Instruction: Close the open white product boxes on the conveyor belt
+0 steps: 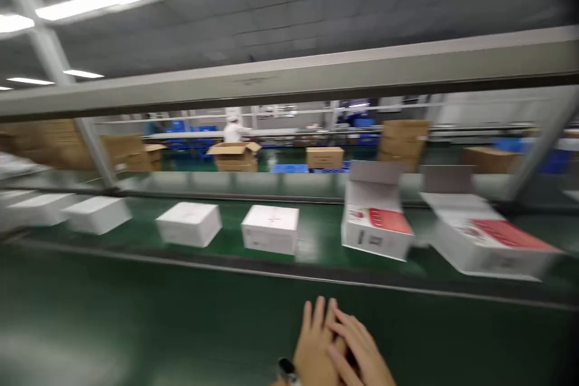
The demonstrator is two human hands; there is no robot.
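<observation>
The left hand point(316, 344) is above the green bench point(158, 307), fingers slightly spread; the right hand point(362, 347) overlaps its edge, fingers outstretched. Neither grips a box. Beyond them on the belt point(145, 214), a closed box point(270, 229) sits ahead and slightly left, an open box point(377, 235) ahead and right, flap point(374, 172) raised. Good handling likely means parting the hands and pressing on side walls, sparing the thin-looking flap.
</observation>
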